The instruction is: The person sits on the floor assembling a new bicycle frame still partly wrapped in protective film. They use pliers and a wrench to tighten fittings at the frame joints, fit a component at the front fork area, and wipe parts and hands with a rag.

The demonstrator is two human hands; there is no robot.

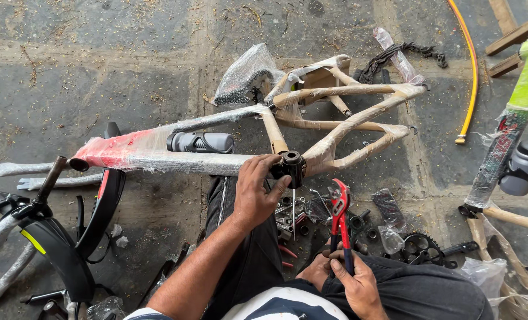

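Note:
A bicycle frame (pixel 175 155) wrapped in plastic film and brown paper lies on its side on the stone floor. My left hand (pixel 255 191) reaches forward, its fingers on the black bottom bracket shell (pixel 292 165) at the frame's lowest joint. My right hand (pixel 354 282) rests on my knee and grips the handles of red and blue adjustable pliers (pixel 340 210), whose jaws point up toward the bracket. A grey water bottle (pixel 201 142) sits in a cage on the frame's down tube.
Small parts, a chainring with crank (pixel 421 248) and plastic bags lie by my knees. A fork with black mudguards (pixel 68 249) is at left. A wrapped saddle (pixel 246 77), a chain (pixel 403 54), a yellow hose (pixel 471 71) and a second wrapped frame (pixel 513 142) with its own bottle surround this.

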